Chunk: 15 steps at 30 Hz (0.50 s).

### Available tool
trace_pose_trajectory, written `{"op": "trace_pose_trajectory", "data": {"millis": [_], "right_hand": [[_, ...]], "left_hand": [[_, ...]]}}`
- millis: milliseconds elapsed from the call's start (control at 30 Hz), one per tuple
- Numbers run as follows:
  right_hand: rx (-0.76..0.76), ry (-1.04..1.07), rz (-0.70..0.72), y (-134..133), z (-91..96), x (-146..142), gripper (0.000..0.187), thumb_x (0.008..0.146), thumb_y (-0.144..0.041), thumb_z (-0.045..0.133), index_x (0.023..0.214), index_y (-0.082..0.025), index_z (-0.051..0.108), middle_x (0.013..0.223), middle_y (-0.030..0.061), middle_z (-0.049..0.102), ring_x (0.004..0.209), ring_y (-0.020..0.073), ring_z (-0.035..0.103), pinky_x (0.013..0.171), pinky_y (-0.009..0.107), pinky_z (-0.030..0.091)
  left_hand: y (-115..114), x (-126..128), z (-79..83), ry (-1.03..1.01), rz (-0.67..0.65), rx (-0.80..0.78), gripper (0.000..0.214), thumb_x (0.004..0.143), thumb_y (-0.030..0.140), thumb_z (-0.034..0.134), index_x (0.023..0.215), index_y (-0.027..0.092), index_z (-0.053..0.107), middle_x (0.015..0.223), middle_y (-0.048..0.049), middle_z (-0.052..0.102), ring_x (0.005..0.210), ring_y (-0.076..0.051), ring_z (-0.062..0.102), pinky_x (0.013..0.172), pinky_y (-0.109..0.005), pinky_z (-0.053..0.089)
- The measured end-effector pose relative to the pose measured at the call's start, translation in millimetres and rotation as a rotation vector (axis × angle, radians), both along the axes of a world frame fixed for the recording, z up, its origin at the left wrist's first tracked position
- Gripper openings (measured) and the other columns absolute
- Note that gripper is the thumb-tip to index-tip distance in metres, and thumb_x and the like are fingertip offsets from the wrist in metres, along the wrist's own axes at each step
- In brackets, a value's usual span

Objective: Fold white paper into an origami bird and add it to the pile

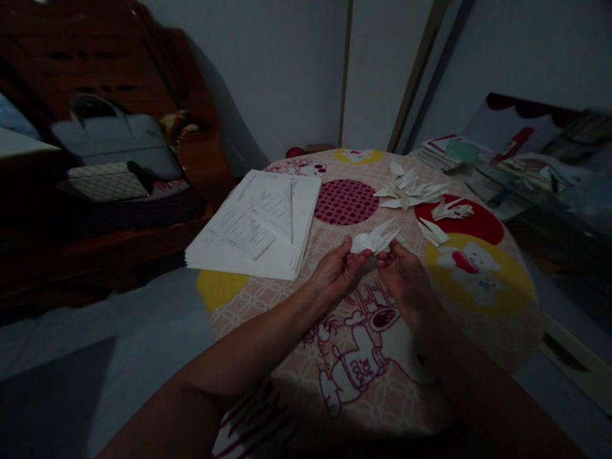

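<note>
Between my two hands, above the middle of the table, is a folded white paper crane [377,240] with pointed parts sticking up to the right. My left hand [337,264] pinches its left side between thumb and fingers. On the other side, my right hand [403,271] grips the lower right part with closed fingertips. Several finished-looking folded paper pieces [406,191] lie in a cluster beyond my hands. Another folded piece [452,209] rests on the red patch of the cloth, and a narrow one [433,232] lies nearer to my right hand.
A stack of written paper sheets [229,236] with a loose folded sheet on top lies on the left of the round patterned tablecloth [296,357]. Left stands a wooden chair [205,159] with bags [119,143]. Papers and books [449,153] are piled at the right.
</note>
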State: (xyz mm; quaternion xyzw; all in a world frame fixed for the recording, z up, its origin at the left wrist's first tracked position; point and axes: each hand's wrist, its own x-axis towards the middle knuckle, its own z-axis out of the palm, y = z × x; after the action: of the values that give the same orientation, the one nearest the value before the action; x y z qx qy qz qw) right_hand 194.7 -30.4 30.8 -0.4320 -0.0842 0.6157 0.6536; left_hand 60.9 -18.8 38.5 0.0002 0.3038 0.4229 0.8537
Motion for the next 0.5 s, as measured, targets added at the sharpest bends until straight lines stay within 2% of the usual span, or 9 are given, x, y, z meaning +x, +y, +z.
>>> {"op": "trace_pose_trajectory", "data": {"millis": [200, 500], "right_hand": [[-0.013, 0.032, -0.006, -1.0, 2.1, -1.5, 0.016, 0.094, -0.021, 0.058, 0.079, -0.020, 0.058, 0.056, -0.0042, 0.064, 0.044, 0.0086, 0.060, 0.041, 0.016, 0.048], [0.036, -0.030, -0.027, -0.9, -1.6, 1.3, 0.017, 0.091, -0.024, 0.065, 0.077, -0.021, 0.057, 0.054, -0.0068, 0.059, 0.041, 0.0063, 0.052, 0.039, 0.014, 0.045]], "left_hand": [[1.2, 0.3, -4.1, -0.029, 0.010, -0.001, 0.025, 0.097, 0.024, 0.055, 0.114, 0.007, 0.059, 0.074, -0.0075, 0.067, 0.053, -0.011, 0.067, 0.048, -0.013, 0.056], [0.7, 1.6, -8.2, -0.007, 0.001, -0.003, 0.021, 0.097, 0.021, 0.055, 0.110, 0.006, 0.059, 0.077, -0.0079, 0.066, 0.055, -0.010, 0.066, 0.049, -0.011, 0.055]]}}
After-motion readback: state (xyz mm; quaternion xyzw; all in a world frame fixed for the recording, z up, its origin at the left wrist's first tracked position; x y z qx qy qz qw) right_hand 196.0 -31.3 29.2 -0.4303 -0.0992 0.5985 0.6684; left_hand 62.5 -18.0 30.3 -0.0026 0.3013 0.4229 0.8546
